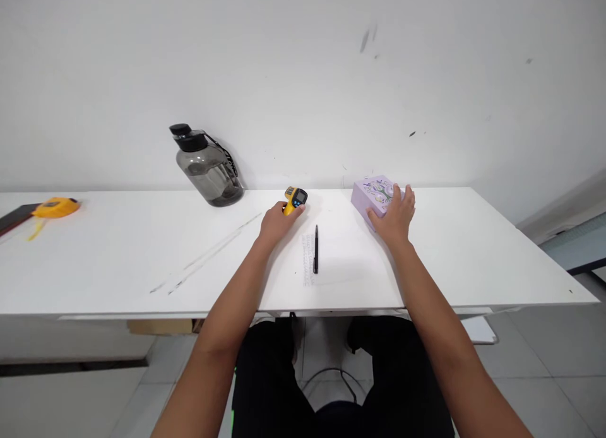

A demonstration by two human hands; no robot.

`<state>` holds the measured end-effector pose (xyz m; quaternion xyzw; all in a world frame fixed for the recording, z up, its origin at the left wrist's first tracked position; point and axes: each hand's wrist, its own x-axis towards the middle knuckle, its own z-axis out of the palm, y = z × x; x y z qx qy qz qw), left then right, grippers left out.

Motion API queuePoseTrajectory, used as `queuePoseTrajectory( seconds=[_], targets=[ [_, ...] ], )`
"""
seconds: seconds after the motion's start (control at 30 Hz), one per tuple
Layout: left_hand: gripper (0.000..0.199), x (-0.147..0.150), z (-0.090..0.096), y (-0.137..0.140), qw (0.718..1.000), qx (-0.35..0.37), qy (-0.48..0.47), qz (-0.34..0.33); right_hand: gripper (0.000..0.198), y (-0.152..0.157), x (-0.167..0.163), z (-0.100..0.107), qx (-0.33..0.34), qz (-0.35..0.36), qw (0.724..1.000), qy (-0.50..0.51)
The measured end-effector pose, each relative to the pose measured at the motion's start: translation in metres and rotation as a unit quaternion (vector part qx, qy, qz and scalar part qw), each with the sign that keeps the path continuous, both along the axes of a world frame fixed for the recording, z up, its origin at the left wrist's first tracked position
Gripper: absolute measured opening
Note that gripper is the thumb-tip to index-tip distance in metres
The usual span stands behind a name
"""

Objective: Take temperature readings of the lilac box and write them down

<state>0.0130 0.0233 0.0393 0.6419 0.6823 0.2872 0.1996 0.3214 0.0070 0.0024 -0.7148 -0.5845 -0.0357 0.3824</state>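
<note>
My left hand [279, 222] is closed round the handle of a yellow and black infrared thermometer [296, 197], whose small screen faces up. To the right, my right hand [396, 216] grips a lilac box [374, 195] with a printed leafy pattern on its top; the thumb lies on the near side and the fingers reach over the far right edge. Between my hands a black pen [316, 252] lies on the white table, pointing away from me. Beside and partly under the pen is a patch of faint handwriting [308, 261].
A grey see-through water bottle [211, 170] with a black lid stands near the wall at back left. Farther left lie a yellow tape measure [55, 207] and a dark flat object [16, 219]. The white table [118, 255] meets the wall behind and bears dark streaks.
</note>
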Motion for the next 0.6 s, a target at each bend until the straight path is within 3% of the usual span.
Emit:
queuePoseTrajectory(
  seconds=[0.17,0.37,0.47,0.53,0.6],
  targets=[
    [0.05,0.003,0.003,-0.003,0.994,0.11,-0.001,-0.016,0.114,-0.001,-0.004,-0.003,0.014,-0.029,0.991,0.129],
    [0.043,0.007,-0.001,-0.009,0.96,0.263,-0.031,-0.093,0.13,-0.002,-0.009,-0.005,0.026,-0.058,0.96,0.272],
    [0.05,0.013,-0.006,-0.011,0.956,0.229,-0.145,-0.113,0.118,-0.004,-0.012,-0.002,0.061,-0.065,0.958,0.273],
    [0.058,0.02,-0.009,-0.011,0.947,0.157,-0.255,-0.119,0.099,-0.004,-0.013,0.0,0.102,-0.063,0.951,0.286],
    [0.065,0.026,-0.011,-0.011,0.925,0.082,-0.345,-0.134,0.078,-0.003,-0.012,0.003,0.139,-0.062,0.924,0.349]
  ],
)
